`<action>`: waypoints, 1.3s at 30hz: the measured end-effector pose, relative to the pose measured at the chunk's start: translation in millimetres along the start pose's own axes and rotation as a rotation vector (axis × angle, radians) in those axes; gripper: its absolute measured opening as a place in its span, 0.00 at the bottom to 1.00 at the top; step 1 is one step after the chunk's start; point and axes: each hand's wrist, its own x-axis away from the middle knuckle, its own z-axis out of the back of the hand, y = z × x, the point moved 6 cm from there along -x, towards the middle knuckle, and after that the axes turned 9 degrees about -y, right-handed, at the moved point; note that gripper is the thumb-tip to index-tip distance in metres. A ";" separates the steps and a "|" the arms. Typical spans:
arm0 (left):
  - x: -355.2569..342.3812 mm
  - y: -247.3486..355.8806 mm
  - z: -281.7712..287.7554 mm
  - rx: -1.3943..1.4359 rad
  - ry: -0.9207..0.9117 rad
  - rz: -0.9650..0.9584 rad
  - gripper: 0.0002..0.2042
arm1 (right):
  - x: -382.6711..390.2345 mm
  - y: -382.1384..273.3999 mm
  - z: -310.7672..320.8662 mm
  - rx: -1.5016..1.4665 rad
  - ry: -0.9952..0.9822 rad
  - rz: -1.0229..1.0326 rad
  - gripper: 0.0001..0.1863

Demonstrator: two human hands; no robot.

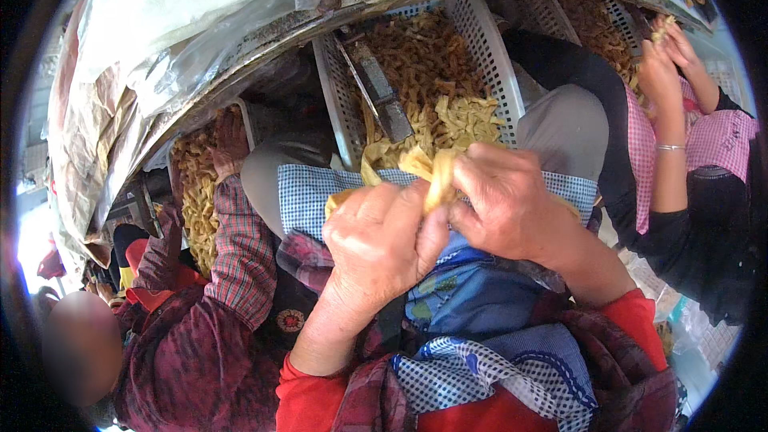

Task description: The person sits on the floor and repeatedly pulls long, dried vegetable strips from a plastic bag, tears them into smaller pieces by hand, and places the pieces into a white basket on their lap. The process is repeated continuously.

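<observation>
The pale yellow strip point(436, 180) sits between your 2 hands, just above your lap, a soft, limp, fibrous piece that folds over at its top. Your left hand point(382, 240) is curled into a loose fist, thumb and fingers pinching the strip's lower end from the left. Your right hand point(512, 204) is closed over it from the right, fingers pressed together on the upper end; the 2 hands touch at the knuckles.

Under them lies a blue-and-white checked cloth point(308, 192) spread across your grey-clad knees, and nearer you a blue patterned fabric point(472, 292) with red sleeves point(308, 400) at both forearms.

Just past your hands stands a white perforated plastic basket point(492, 52), its walls a grid of small holes, heaped with more strips point(424, 64): yellow and smooth near you, browner and crinkled toward the far wall. A dark metal blade point(382, 96) with a flat rectangular end lies slanted on the heap at the basket's left side.

To your left, a person in a red plaid sleeve point(240, 248) reaches into another pile of strips point(196, 200). At the far right, a person in pink check with a thin bangle point(670, 147) holds both hands up over a third basket point(596, 28). Crumpled clear plastic sheeting point(200, 24) drapes above everything.
</observation>
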 end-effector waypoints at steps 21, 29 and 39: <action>-1.7 -124.0 10.5 0.618 0.099 0.748 0.11 | -69.7 95.4 -19.4 -0.686 0.076 -0.421 0.17; 85.7 -110.0 -65.8 1.124 0.002 1.168 0.11 | -36.4 90.4 -17.7 -0.157 0.077 -0.184 0.22; 45.7 14.5 -34.9 0.536 -0.633 0.311 0.13 | -22.6 29.8 24.6 0.185 -0.310 -0.025 0.23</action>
